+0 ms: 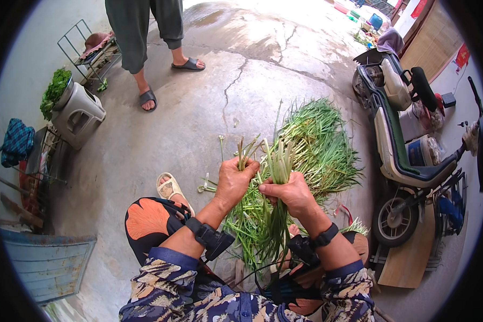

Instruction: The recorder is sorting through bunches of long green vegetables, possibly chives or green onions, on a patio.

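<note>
In my right hand is a bundle of long green stalks, perhaps garlic chives or garlic scapes. Their pale ends point up and the dark leaves hang below my fist. My left hand, just beside it, grips a few thinner stalks whose ends stick out above the fingers. Beyond my right hand a large heap of the same greens lies on the concrete floor. Looser green scraps are spread beneath my hands, between my feet.
Another person in dark sandals stands ahead on the left. An electric scooter is parked along the right wall. On the left are a plastic stool with a bowl of leafy greens, a metal rack and a rusty blue metal sheet.
</note>
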The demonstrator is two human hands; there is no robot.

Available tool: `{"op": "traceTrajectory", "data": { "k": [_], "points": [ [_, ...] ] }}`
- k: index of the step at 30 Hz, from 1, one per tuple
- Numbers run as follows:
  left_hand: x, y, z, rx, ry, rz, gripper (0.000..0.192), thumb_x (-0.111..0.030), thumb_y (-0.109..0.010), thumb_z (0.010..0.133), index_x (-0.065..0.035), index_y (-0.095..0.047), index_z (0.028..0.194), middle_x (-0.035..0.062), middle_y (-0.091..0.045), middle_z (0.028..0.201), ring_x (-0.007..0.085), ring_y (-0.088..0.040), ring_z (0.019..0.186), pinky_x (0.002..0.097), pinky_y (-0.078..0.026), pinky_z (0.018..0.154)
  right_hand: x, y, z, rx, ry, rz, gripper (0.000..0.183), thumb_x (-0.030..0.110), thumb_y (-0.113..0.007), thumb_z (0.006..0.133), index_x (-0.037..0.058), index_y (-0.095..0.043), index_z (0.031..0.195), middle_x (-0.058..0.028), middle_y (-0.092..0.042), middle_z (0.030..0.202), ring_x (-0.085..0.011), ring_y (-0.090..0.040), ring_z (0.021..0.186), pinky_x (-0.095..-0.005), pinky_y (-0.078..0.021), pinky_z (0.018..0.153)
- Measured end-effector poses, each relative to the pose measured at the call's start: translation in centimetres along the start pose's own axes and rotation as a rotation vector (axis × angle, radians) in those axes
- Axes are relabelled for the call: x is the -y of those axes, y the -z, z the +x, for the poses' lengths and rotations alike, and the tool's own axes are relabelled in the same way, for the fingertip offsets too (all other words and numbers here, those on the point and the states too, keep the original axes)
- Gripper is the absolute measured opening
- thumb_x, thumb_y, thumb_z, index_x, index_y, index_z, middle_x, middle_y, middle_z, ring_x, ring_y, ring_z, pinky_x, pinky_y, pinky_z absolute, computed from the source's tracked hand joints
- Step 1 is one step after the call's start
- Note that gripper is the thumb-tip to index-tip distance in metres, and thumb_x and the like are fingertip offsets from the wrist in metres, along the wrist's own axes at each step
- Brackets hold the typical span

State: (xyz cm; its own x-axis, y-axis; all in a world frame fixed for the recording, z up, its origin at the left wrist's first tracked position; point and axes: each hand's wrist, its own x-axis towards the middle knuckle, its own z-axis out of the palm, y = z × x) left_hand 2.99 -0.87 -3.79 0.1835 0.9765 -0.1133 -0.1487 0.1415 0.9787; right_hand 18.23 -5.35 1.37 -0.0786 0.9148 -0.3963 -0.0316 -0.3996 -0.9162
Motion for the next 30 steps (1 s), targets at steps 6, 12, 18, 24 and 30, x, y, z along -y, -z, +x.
{"op": "traceTrajectory", "data": {
  "k": [6, 12, 18, 24, 30],
  "points": [
    [-1.2, 0.2, -0.1, 0.121, 0.074, -0.067, 0.021, -0.02, -0.058, 0.092, -0.0034, -0.064, 0.081, -0.0012, -0.058, 0.065, 0.0061, -0.05, 0.056, 0.0208, -0.038, 0.049, 0.1, 0.8, 0.0, 0.092, -0.044, 0.166, 0.014, 0.007, -0.073, 0.077, -0.0018, -0.062, 0.08, -0.0044, -0.057, 0.063, -0.0116, -0.052, 0.052, -0.0251, -0.0417, 0.048],
    [-2.4, 0.6, 0.0, 0.202, 0.138, 0.018, 0.022, -0.023, -0.056, 0.093, -0.0042, -0.064, 0.083, -0.0008, -0.06, 0.069, 0.0051, -0.053, 0.059, 0.0183, -0.041, 0.049, 0.6, 1.4, -0.4, 0.121, -0.075, 0.244, 0.016, 0.007, -0.073, 0.077, -0.0016, -0.061, 0.08, -0.0035, -0.055, 0.062, -0.0118, -0.051, 0.05, -0.0253, -0.0416, 0.047],
    [-2.3, 0.3, -0.2, 0.215, 0.133, 0.097, 0.022, -0.025, -0.057, 0.093, -0.0048, -0.063, 0.087, -0.001, -0.06, 0.072, 0.0048, -0.052, 0.059, 0.0179, -0.041, 0.051, 0.1, 1.6, -0.6, 0.12, -0.06, 0.214, 0.017, 0.008, -0.074, 0.077, -0.0014, -0.061, 0.079, -0.0037, -0.055, 0.063, -0.0118, -0.051, 0.05, -0.0258, -0.042, 0.046],
    [-2.6, 0.4, -0.3, 0.218, 0.139, -0.079, 0.02, -0.025, -0.058, 0.092, -0.0053, -0.063, 0.089, -0.0011, -0.06, 0.074, 0.0041, -0.051, 0.061, 0.0173, -0.04, 0.051, 0.5, 2.0, -0.6, 0.142, -0.042, 0.23, 0.018, 0.011, -0.072, 0.077, -0.0021, -0.062, 0.083, -0.0059, -0.059, 0.066, -0.012, -0.052, 0.053, -0.0261, -0.0418, 0.049],
    [-2.3, 0.3, -0.6, 0.175, 0.276, -0.367, 0.015, -0.02, -0.062, 0.089, -0.0048, -0.063, 0.087, 0.0005, -0.06, 0.073, 0.0059, -0.052, 0.06, 0.0175, -0.038, 0.049, 0.3, 1.3, -0.6, 0.036, 0.035, 0.153, 0.018, 0.012, -0.073, 0.078, -0.0019, -0.063, 0.084, -0.0048, -0.06, 0.069, -0.0101, -0.053, 0.057, -0.024, -0.042, 0.053]
  ]
}}
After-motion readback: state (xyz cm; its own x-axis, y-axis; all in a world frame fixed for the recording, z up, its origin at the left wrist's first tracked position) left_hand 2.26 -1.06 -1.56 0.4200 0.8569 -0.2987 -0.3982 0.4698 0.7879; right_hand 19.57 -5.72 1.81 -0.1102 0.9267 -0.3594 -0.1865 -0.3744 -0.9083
